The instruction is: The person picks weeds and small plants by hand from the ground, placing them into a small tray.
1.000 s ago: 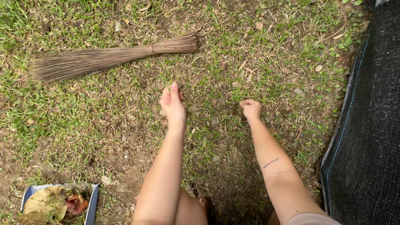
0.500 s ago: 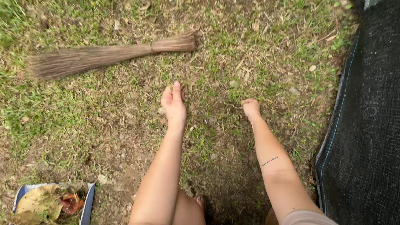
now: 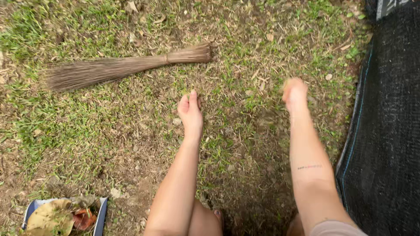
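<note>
ground (image 3: 109, 126): patchy lawn, green grass mixed with bare brown soil and dry straw bits. stick broom (image 3: 127, 66) laid flat at upper left, bristles fanned leftward, bound end pointing right. black mesh netting (image 3: 389, 131) spread along right edge. blue-rimmed container (image 3: 101, 214) set at lower left, filled with dry leaves (image 3: 50, 220). small stones and fallen leaves scattered throughout.

Patchy grass (image 3: 65, 126) and bare soil, scattered dry leaves, black mesh netting (image 3: 389, 131) at right, daylight
</note>
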